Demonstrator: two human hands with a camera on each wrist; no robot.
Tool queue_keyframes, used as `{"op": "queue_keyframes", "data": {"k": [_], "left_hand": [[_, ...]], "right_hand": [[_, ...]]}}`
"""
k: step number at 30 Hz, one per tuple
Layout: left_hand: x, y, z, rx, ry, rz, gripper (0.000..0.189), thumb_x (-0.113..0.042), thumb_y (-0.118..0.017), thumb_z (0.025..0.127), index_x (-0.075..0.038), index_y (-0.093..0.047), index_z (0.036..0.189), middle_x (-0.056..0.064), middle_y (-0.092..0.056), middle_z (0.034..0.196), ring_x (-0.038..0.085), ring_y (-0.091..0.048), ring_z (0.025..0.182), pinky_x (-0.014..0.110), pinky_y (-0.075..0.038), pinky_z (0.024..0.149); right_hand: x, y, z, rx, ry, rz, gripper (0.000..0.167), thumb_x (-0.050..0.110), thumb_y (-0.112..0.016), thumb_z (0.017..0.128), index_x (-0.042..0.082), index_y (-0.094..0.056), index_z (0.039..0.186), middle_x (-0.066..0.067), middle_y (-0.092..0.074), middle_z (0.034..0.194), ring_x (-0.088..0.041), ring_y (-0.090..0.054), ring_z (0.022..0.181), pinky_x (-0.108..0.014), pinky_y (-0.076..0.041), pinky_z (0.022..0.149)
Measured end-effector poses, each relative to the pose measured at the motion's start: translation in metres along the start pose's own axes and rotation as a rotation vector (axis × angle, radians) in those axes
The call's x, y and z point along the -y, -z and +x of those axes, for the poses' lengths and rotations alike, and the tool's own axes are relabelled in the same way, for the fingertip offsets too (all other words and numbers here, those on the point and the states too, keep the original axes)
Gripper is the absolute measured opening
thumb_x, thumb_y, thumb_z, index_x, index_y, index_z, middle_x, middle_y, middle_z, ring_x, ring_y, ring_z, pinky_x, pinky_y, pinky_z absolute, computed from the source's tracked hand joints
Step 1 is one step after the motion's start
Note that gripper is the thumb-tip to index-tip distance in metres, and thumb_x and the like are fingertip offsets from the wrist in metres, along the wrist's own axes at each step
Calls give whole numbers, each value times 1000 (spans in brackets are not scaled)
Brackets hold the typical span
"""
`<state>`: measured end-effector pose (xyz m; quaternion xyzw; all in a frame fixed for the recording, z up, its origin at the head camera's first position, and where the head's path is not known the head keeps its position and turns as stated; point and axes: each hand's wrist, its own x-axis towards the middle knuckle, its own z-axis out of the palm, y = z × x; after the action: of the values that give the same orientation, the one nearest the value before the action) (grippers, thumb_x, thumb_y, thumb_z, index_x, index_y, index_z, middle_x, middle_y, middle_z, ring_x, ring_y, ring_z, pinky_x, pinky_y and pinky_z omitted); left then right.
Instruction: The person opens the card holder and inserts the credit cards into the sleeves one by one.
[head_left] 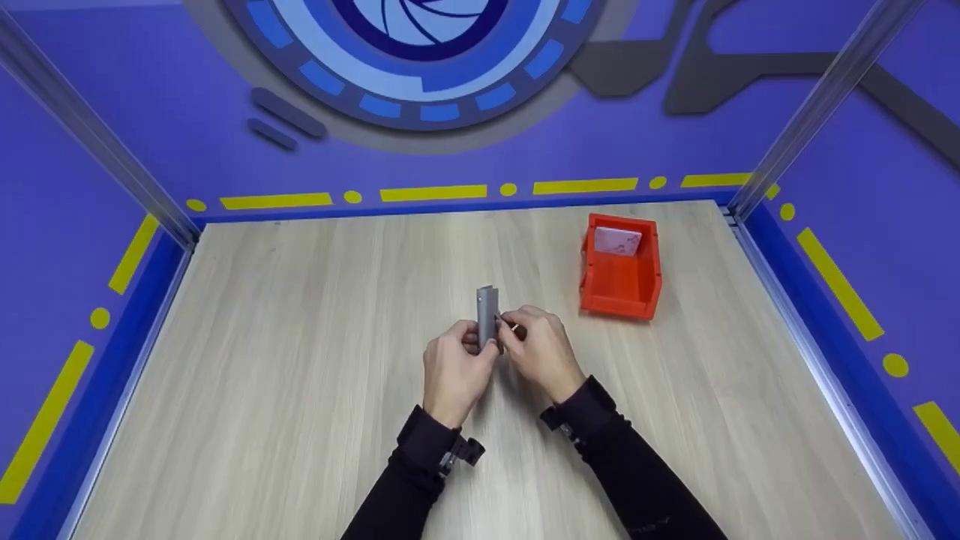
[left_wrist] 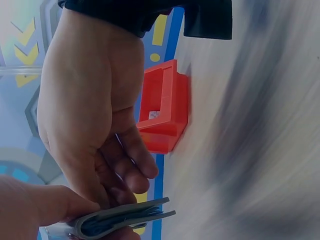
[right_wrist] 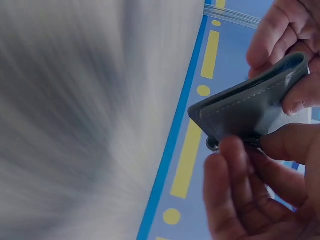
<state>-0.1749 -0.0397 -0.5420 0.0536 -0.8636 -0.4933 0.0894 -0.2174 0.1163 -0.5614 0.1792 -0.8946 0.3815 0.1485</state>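
A folded grey wallet (head_left: 487, 311) with a stitched edge stands on end between the two hands. My left hand (head_left: 456, 367) grips it near its lower part, thumb on one face. In the left wrist view, the wallet (left_wrist: 122, 216) is seen end-on, its two flaps slightly apart with bluish contents between them. On the other side, my right hand (head_left: 541, 349) pinches a small dark piece at the wallet's edge between thumb and fingers. Beside that piece, in the right wrist view, a small metal ring (right_wrist: 212, 144) shows. The fingers partly hide the pinched piece.
A red open-fronted bin (head_left: 616, 306) stands on the wooden table (head_left: 315, 360), right of and beyond the hands. Inside it, a pinkish-white card-like item (head_left: 617, 241) leans at the back. Blue-purple panels (head_left: 420, 169) with yellow markings enclose the table's back and sides.
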Motion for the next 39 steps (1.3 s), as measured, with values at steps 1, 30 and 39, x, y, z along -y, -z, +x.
{"op": "queue_keyframes", "data": {"k": [1, 30, 39], "left_hand": [[1, 0, 0, 4, 6, -3, 16, -19, -79, 90, -14, -80, 105, -3, -82, 91, 6, -76, 78, 35, -62, 77], [9, 25, 16, 149, 162, -433, 32, -3, -72, 101, 5, -75, 131, 24, -79, 121, 22, -77, 98, 30, -62, 80], [11, 23, 18, 209, 205, -455, 35, -5, -56, 109, 8, -69, 139, 24, -77, 123, 21, -75, 99, 32, -62, 85]], "right_hand": [[-1, 0, 0, 7, 10, 9, 12, 7, -74, 100, 1, -84, 103, -9, -77, 89, -18, -68, 76, -31, -57, 70], [-17, 33, 11, 25, -129, 368, 15, 16, -71, 108, 11, -82, 118, -5, -76, 104, -14, -74, 78, -32, -64, 72], [-20, 36, 11, 173, -216, 549, 17, 13, -70, 108, 5, -80, 120, -16, -75, 105, -31, -78, 83, -50, -67, 79]]}}
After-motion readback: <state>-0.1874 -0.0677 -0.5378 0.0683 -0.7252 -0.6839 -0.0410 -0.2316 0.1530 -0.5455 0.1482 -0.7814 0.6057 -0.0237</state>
